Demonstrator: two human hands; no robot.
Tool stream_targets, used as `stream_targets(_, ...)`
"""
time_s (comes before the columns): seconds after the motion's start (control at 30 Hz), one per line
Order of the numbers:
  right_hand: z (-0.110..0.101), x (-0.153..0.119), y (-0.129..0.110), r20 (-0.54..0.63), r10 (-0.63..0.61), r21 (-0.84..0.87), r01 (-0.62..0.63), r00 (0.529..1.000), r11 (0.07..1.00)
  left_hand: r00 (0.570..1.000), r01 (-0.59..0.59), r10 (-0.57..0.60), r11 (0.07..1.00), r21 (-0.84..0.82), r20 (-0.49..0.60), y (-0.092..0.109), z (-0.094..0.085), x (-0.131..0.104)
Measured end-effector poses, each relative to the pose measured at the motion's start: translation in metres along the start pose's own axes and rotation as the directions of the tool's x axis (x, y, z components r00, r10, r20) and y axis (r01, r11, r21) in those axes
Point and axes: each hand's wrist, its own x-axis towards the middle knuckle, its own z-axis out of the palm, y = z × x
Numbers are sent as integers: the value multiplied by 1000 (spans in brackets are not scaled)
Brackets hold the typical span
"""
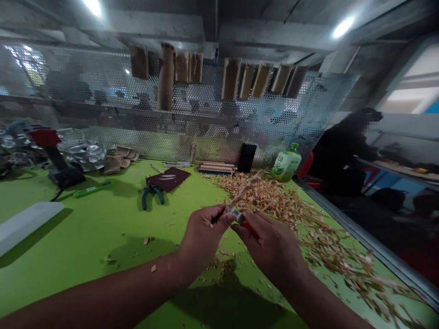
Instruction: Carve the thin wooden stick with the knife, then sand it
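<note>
My left hand (pixel 207 228) is closed around the lower end of a slim wooden stick (pixel 247 187), which points up and away to the right. In my right hand (pixel 277 242) is a red-handled knife (pixel 236 213), its grey metal part lying against the stick close to my left thumb. My fingers cover much of the handle, and the blade's edge cannot be made out. Both hands meet above the green table (pixel 113 278). Wood shavings (pixel 284 201) are heaped behind and to the right of them.
Pliers (pixel 152 194) lie by dark sandpaper (pixel 169 179) at left. Beyond are a green cutter (pixel 92 188), a white block (pixel 29 224) and a red-topped tool (pixel 51 155). A bottle (pixel 287 162) and black phone (pixel 247 157) stand before the perforated screen (pixel 209 123). A person (pixel 343 151) sits at right.
</note>
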Motion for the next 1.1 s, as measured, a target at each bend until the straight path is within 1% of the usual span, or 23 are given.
stream_targets(0.1,0,1,0,13,-3,22,3,1000,1000,1000,2,-2,1000,-3,14,0,0,-2)
stream_targets(0.23,1,3,1,52,-2,117,-4,999,993,999,-10,8,998,64,36,0,0,-4)
stream_targets(0.33,2,4,2,51,-5,141,-2,999,990,999,-18,15,996,83,35,0,-1,-3)
stream_targets(0.47,2,2,2,26,-4,128,0,1000,992,999,-24,21,998,61,38,0,-1,-2)
stream_targets(0.63,2,0,2,7,-8,49,7,1000,999,999,-24,23,999,43,34,2,0,-2)
stream_targets(0.87,2,0,2,-19,-25,-9,25,999,1000,1000,8,-8,1000,1,-18,1,1,-3)
stream_targets(0.93,2,0,2,3,-16,13,16,1000,1000,1000,5,-4,1000,31,-6,-1,1,-3)
stream_targets(1.1,3,3,4,64,-17,138,8,998,990,999,-23,19,992,127,31,-2,-1,-4)
